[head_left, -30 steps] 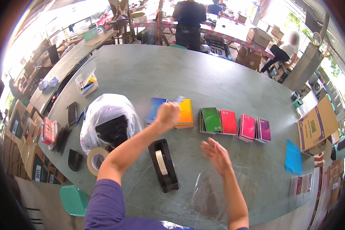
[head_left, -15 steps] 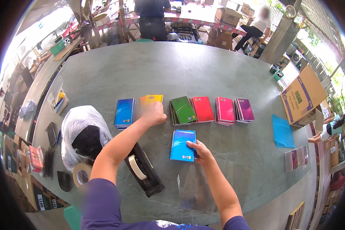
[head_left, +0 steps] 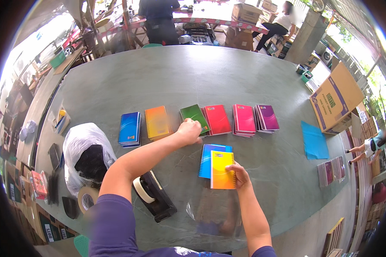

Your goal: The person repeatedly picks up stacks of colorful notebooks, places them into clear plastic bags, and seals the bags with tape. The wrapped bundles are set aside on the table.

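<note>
Yellow notebook (head_left: 221,173), right hand's grip (head_left: 242,175) on its right edge

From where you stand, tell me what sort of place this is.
Probably a packing workshop, judging by the stacks of spiral notebooks in a row, the black tape dispenser nearby and the large cardboard box at the right.

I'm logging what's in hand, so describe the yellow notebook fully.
The yellow notebook has a yellow-to-orange cover, smooth-looking, with pale curves and a small printed patch near its top left corner. Coil binding runs down its right edge. Closed, it overlaps a blue notebook; the right hand grips its right side, thumb on the cover.
</note>
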`<state>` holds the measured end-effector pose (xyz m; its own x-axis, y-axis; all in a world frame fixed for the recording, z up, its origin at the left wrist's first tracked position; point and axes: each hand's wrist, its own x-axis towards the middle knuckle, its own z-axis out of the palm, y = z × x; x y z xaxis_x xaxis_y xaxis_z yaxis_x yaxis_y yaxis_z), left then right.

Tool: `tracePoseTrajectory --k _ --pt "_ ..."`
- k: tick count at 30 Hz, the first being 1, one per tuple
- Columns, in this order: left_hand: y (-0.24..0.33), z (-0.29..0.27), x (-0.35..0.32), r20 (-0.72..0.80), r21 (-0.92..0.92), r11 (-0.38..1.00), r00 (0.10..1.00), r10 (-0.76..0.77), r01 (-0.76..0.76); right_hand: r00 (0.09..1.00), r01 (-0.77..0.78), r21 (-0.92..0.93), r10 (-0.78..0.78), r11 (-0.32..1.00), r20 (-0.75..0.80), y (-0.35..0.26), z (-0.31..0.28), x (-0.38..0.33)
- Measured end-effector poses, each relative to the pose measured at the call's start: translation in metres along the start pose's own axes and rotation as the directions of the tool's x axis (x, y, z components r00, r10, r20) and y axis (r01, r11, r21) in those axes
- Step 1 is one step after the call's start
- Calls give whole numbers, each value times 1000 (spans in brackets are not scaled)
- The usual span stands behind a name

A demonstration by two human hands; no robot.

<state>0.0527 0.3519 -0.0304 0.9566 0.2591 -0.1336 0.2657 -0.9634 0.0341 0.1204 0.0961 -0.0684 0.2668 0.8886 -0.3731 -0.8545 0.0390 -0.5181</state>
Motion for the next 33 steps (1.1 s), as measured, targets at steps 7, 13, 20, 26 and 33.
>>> tracePoseTrajectory --k 7,13,20,26,33 --pt "18 -37 -7 -245 -301 954 965 -89 11 982 90 -21 -92 996 -165 -18 -55 -21" --pt "116 -22 -26 -181 -180 728 750 636 -661 994 -38 36 41 999 -100 -40 -57 -26" --pt "65 33 39 -325 -22 999 945 33 -42 989 71 -176 -93 982 -119 -74 -84 -62" --pt "152 -21 35 -625 -189 932 770 128 -309 992 63 216 -37 974 -122 -107 -118 -77" --pt "213 -7 114 -542 -191 981 838 -70 -42 980 110 -117 -128 987 -155 -127 -142 -88"
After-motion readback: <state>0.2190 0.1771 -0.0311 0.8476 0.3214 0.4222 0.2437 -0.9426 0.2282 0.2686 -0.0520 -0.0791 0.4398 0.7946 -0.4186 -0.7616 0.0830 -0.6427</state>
